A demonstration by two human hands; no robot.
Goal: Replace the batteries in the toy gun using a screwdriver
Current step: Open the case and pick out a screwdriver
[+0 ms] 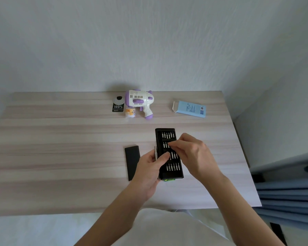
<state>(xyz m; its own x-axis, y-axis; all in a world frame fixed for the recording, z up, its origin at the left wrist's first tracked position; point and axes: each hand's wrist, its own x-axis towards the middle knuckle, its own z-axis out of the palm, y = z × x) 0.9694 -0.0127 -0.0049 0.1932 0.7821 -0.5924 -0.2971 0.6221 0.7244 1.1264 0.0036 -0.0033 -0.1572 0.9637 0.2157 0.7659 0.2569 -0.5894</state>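
my left hand (148, 172) grips the stiff bit case (171, 172) by its left edge; right hand (194, 153) pinches a small bit (167, 145), probably light and slick.

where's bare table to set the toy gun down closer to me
Widest: the table left of the black cover. Also the strip between toy gun and bit case, and the patch in front of the blue box. Crowded: tag and bottle by the gun; left hand grips the case, right hand pinches a bit.

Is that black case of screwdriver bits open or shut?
Open: the bit case shows bare rows of bits; a black cover lies beside it.
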